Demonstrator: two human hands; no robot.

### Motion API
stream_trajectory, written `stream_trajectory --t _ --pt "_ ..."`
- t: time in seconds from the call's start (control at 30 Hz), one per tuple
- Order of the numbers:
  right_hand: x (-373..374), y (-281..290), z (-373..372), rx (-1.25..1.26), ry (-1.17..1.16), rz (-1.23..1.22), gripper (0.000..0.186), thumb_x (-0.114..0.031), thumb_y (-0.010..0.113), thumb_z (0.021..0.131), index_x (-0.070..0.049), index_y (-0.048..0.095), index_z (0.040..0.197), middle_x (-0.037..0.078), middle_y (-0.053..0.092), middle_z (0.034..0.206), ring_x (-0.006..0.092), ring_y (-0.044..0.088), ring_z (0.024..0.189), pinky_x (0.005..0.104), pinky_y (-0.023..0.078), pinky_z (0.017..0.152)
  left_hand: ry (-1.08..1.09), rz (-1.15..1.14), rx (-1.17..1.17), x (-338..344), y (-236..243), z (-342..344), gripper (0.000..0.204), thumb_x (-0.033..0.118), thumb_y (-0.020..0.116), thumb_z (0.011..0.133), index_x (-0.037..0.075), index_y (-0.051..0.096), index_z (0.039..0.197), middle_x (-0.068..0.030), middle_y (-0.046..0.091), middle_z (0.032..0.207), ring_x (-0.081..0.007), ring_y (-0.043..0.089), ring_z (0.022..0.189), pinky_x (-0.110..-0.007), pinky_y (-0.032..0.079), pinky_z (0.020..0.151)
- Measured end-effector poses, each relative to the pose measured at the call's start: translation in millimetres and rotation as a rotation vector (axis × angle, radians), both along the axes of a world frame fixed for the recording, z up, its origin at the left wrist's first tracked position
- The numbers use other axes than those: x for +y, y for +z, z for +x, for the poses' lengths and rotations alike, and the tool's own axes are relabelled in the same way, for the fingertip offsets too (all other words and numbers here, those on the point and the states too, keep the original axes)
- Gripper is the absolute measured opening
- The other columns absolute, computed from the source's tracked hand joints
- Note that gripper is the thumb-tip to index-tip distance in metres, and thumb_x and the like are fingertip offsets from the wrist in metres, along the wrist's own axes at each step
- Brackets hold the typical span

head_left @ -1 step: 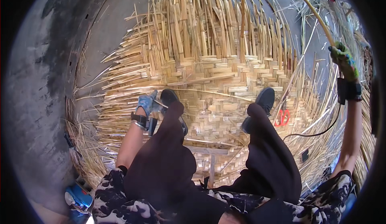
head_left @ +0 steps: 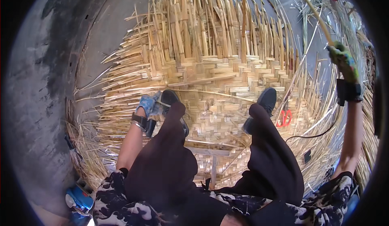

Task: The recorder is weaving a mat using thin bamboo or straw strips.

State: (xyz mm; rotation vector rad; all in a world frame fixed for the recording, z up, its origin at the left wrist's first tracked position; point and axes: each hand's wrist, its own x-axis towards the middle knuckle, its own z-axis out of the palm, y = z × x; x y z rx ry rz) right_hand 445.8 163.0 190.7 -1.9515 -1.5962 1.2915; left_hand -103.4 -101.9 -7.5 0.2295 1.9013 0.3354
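My right hand (head_left: 343, 62), in a green patterned glove, is closed around the lower end of a long tan reed stick (head_left: 314, 13), which slants up and left past the top edge. Near my left shoe is my left hand (head_left: 147, 104), in a blue-grey glove, its fingers slightly blurred. A short thin pale strip (head_left: 163, 104) sticks out from the fingers towards the shoe; the hand seems closed on it. Beneath me spreads a large woven reed mat (head_left: 214, 124), with loose unwoven reed ends (head_left: 186, 27) fanning out at its far and left sides.
My shoes (head_left: 267, 100) stand on the mat. A red mark (head_left: 284, 118) and a dark cable (head_left: 312, 136) lie to the right. Loose reeds (head_left: 366, 153) are heaped at the right edge. A grey wall (head_left: 36, 96) rises on the left; a blue object (head_left: 79, 199) is at lower left.
My right hand has shifted slightly left, and the stick with it. The raised finger of my left hand has moved a little; the mat looks the same.
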Motion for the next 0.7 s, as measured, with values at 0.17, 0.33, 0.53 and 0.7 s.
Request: stream_trajectory --t 0.17,0.33,0.53,0.7 --pt "-60 -82 -125 0.289 0.364 -0.107 0.023 -0.024 0.066 0.073 -0.002 0.061 0.073 0.001 0.056 0.063 0.0081 0.053 0.058 0.0215 0.042 0.052 -0.977 0.182 -0.183 63 46 49 0.04 0.039 0.064 0.076 0.003 0.059 0.06 -0.0058 0.053 0.045 -0.0142 0.051 0.037 -0.025 0.041 0.036" --pt "-107 -130 -235 0.628 0.365 -0.338 0.019 -0.014 0.073 0.068 -0.001 0.059 0.073 0.001 0.056 0.062 0.0068 0.051 0.055 0.0191 0.041 0.051 -0.641 0.205 -0.453 98 69 89 0.021 0.015 0.065 0.077 -0.001 0.062 0.088 -0.0059 0.061 0.064 -0.0118 0.057 0.051 -0.021 0.043 0.045" --pt "-133 -150 -241 0.673 0.268 -0.424 0.017 -0.017 0.068 0.073 -0.002 0.062 0.079 0.003 0.061 0.068 0.0071 0.054 0.057 0.0191 0.042 0.051 -0.057 0.626 -0.575 81 25 101 0.027 0.014 0.062 0.078 -0.006 0.057 0.096 -0.011 0.062 0.085 -0.0185 0.061 0.076 -0.029 0.05 0.066" --pt "-119 -173 -211 0.698 0.201 -0.66 0.021 -0.022 0.065 0.077 -0.002 0.062 0.083 0.006 0.064 0.076 0.0097 0.059 0.062 0.0202 0.044 0.052 0.33 0.665 -0.676 87 16 96 0.026 0.007 0.054 0.083 -0.006 0.052 0.105 -0.0162 0.059 0.097 -0.0267 0.061 0.082 -0.038 0.051 0.076"
